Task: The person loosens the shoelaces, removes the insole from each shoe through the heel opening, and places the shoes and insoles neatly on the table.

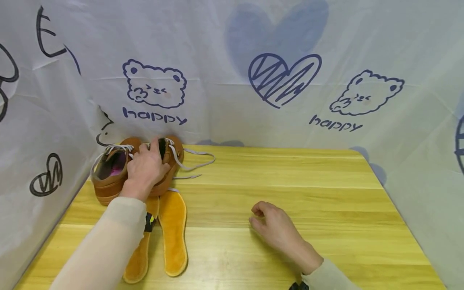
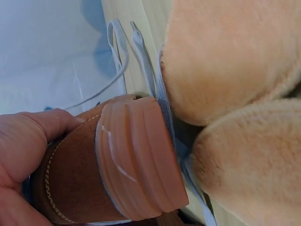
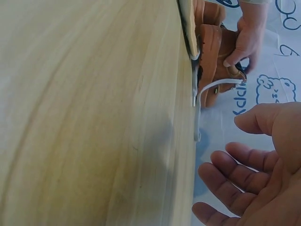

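At the back left, a brown shoe (image 1: pixel 176 146) with white laces is gripped by my left hand (image 1: pixel 145 167). In the left wrist view, the thumb lies along the upper of the shoe (image 2: pixel 75 174) near its heel; the other fingers are mostly hidden. The second brown shoe (image 1: pixel 106 191) stands just left of it, with a dark and pink inside. Two orange fuzzy insoles (image 1: pixel 174 233) lie in front of the shoes, one partly under the left forearm. My right hand (image 1: pixel 276 227) hovers near the table's middle, fingers loosely curled, holding nothing.
A loose white shoelace (image 1: pixel 203 152) trails to the right from the held shoe. The wooden table (image 1: pixel 297 177) meets a white cloth backdrop (image 1: pixel 217 100) with drawn bears and hearts at the back and sides.
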Tool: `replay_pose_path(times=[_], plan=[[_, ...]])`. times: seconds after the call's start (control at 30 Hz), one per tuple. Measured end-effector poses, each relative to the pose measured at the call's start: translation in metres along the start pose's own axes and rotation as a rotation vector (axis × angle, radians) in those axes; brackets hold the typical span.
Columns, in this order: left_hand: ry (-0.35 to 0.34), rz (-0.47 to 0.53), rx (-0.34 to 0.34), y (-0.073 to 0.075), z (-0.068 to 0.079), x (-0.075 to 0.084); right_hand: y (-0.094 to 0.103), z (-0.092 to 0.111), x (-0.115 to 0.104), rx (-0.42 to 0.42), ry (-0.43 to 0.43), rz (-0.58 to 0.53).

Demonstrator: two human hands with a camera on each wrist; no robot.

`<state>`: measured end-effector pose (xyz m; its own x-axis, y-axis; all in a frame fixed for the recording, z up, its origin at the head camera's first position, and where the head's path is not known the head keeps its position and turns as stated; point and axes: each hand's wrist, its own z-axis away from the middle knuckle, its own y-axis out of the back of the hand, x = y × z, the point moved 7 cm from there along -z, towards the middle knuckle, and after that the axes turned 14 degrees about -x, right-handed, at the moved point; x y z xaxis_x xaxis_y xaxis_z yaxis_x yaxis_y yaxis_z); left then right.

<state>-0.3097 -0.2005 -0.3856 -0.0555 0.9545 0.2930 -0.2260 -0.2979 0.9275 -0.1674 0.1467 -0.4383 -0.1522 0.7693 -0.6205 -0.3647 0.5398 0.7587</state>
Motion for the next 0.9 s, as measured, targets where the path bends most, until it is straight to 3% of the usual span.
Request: replay_pose_path(times=[0.23, 0.57, 0.7, 0.77, 0.9], plan=[[-0.008, 0.040, -0.018, -0.002, -0.001, -0.015, -0.001, 0.001, 0.002, -0.005, -0.017, -0.001], [-0.002, 0.078, 0.002, -0.013, 0.003, -0.017, -0.003, 0.002, 0.000, -0.018, -0.001, -0.016], [0.008, 0.092, 0.030, -0.015, 0.011, -0.016, -0.004, 0.002, 0.000, -0.019, 0.005, -0.017], [0.019, 0.079, 0.068, -0.016, 0.018, -0.012, -0.004, 0.001, -0.001, -0.018, 0.007, -0.017], [0.031, -0.018, 0.209, -0.019, 0.041, 0.002, -0.004, 0.001, -0.001, -0.017, 0.005, -0.018]])
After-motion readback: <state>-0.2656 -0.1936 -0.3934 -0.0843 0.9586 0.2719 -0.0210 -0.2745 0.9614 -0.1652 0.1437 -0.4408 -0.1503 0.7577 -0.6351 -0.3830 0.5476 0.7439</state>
